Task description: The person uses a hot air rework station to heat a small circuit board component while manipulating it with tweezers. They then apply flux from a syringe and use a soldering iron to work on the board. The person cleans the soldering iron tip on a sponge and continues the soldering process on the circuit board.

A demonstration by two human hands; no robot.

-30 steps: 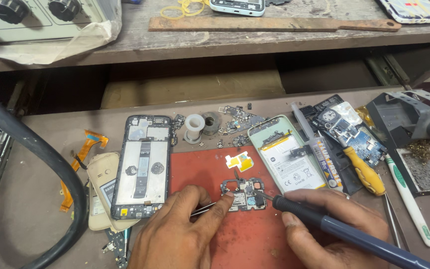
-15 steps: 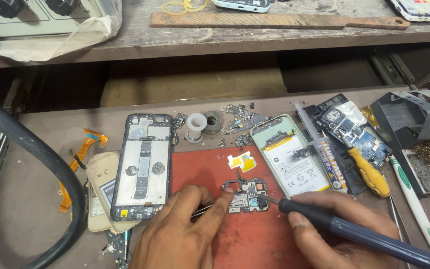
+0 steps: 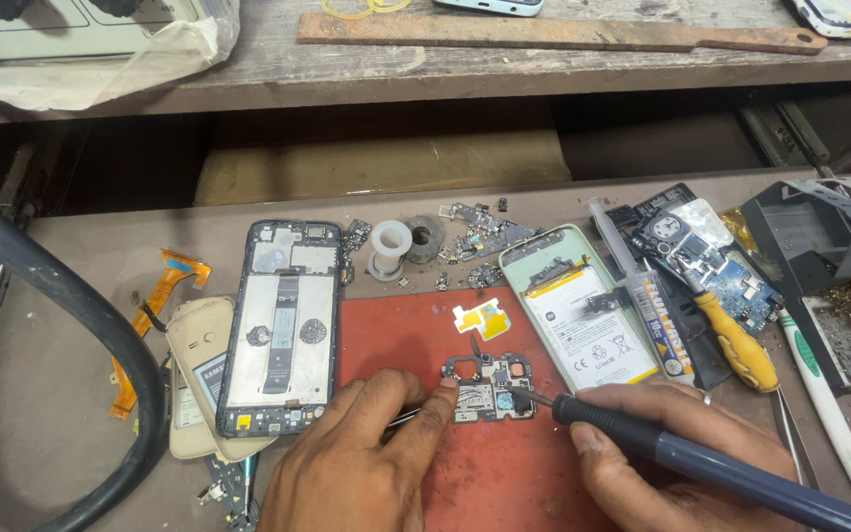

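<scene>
Your hands have hardly moved since a moment ago; only your head has tipped down a little, so the shelf at the top shows less. Far left, a thick black hose (image 3: 71,325) curves over the dusty grey table (image 3: 41,433), with a thin orange ribbon cable (image 3: 155,305) beside it. Next comes a black phone frame (image 3: 283,330), long and flat, lying on a cream phone back (image 3: 194,379). Your left hand (image 3: 366,463) is closed on thin metal tweezers (image 3: 404,418), and its fingertips press down the left edge of the small circuit board (image 3: 488,382). That board sits on the red mat (image 3: 416,335), just above your hands and between them, with its long side running left to right. It looks bumpy, with tiny shiny metal parts. A little yellow sticker (image 3: 482,317) lies above it, and a white spool (image 3: 391,244) stands further up. Your right hand (image 3: 682,463) is wrapped around a dark blue soldering iron (image 3: 701,461). Its sharp tip points left and touches the board's right edge, so both hands are about equally close. To the right lie a pale green phone back with a white battery (image 3: 583,320), a glue tube (image 3: 657,320), a yellow-handled screwdriver (image 3: 741,345), a blue board (image 3: 731,276) and a white-and-green tool (image 3: 824,394).
</scene>
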